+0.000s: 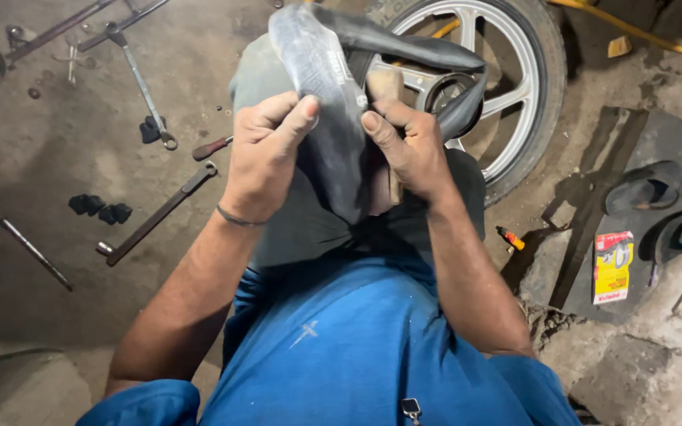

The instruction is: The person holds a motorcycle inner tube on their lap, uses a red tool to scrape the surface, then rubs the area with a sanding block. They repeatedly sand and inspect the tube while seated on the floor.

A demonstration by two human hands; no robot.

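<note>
Head view: looks down over a blue shirt and grey trousers to a concrete workshop floor.
Left hand (266, 150): curled shut, thumb and fingers pinching a fold of the black rubber inner tube (333, 87).
Right hand (408, 146): curled shut, thumb pressed on the same fold, just beside the left hand.
Inner tube: held up in front of the knees at centre frame; a doubled length hangs down between the hands, and a loop runs far and right over the wheel.
Wooden handle (387, 87): pale, partly hidden behind the tube, near the right hand's fingers; whether the hand grips it cannot be told.
Wheel (515, 87): silver alloy spokes with black tyre, lying on the floor far right of the hands.
Long wrench (155, 214): on the floor to the left, well apart from the left hand.
T-handle wrench (142, 83): on the floor, far left.
Yellow-and-red packet (612, 267): on a dark slab to the right.
Sandals (645, 188): dark, beside the packet, far right.
</note>
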